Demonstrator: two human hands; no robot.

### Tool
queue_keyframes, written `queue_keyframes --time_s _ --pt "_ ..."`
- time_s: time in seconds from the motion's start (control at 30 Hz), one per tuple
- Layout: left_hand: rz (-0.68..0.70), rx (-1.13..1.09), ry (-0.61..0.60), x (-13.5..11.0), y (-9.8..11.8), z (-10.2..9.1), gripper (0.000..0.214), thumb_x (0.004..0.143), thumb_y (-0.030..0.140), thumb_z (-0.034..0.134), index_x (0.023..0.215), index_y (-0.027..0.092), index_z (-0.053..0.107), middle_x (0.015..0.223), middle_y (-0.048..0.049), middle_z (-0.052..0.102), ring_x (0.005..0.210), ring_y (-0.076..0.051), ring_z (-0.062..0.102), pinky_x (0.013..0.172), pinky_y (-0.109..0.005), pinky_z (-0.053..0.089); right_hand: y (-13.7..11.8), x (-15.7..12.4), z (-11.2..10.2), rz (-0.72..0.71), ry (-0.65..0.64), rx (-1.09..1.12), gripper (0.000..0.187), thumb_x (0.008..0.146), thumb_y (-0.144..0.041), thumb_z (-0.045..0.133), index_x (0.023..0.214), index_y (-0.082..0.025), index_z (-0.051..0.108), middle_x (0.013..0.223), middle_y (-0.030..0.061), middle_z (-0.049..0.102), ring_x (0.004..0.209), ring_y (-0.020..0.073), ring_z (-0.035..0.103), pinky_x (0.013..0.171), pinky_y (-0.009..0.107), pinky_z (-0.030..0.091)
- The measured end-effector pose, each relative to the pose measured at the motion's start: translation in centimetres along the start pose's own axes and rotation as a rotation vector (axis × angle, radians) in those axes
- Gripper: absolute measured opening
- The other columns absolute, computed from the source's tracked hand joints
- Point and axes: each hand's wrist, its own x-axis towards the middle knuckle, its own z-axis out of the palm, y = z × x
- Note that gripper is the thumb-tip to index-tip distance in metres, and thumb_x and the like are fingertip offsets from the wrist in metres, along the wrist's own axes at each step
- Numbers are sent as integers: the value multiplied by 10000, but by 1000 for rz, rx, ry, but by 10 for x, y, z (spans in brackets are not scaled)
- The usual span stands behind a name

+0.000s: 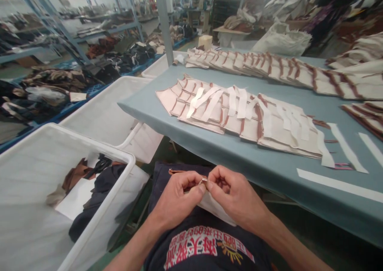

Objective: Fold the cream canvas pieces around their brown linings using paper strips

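My left hand (179,195) and my right hand (237,195) meet above my lap, each with thumb and forefinger pinched together. Between them they grip the edge of a cream fabric piece (214,206), whose lower part hangs toward the dark printed apron (206,247). A small pale bit shows at the fingertips, too small to make out. Past my left hand, a narrow brown strip (176,171) lies over dark cloth. On the table ahead, overlapping cream fabric pieces with brown edging (185,97) lie in a row, with white strips (211,107) across them.
The blue-green table (143,103) runs ahead and to the right, its edge close to my hands. More cream pieces (239,61) line its far side. A loose white strip (338,184) lies at the right. Left stands a white bin (26,175) holding dark and brown cloth.
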Motion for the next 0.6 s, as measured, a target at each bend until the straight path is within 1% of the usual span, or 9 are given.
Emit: queue_keyframes --time_s 0.13,0.23,0.33,0.5,0.6 --pt "65 -3 46 -1 -1 -7 237 863 323 591 704 148 606 758 -29 629 728 -158 530 687 -260 421 -3 -1 8 -81 130 -99 136 905 -285 556 789 -220 588 649 -20 615 550 130 570 521 236 435" --pt "115 23 102 -3 1 -11 215 886 282 563 746 144 653 766 -35 661 734 -168 559 703 -264 440 -6 1 16 -87 190 -85 68 898 -282 580 855 -230 569 670 -18 641 542 134 609 509 231 471" --pt "167 36 144 -4 3 -14 220 923 264 537 811 147 686 793 -34 691 747 -170 589 711 -259 446 -11 9 20 -94 206 -31 79 897 -286 571 943 -223 572 680 -11 663 547 144 638 517 234 510" --pt "258 80 161 0 11 -22 299 977 331 520 772 159 654 790 -32 689 737 -161 570 693 -251 425 -23 21 16 -173 174 68 135 919 -303 550 997 -199 588 679 -13 638 575 145 639 536 238 531" --pt "259 87 176 3 14 -27 339 990 385 521 759 163 629 794 -31 673 743 -157 547 691 -247 414 -26 25 14 -192 143 100 159 951 -336 553 1010 -194 590 698 -10 637 599 142 632 550 241 531"
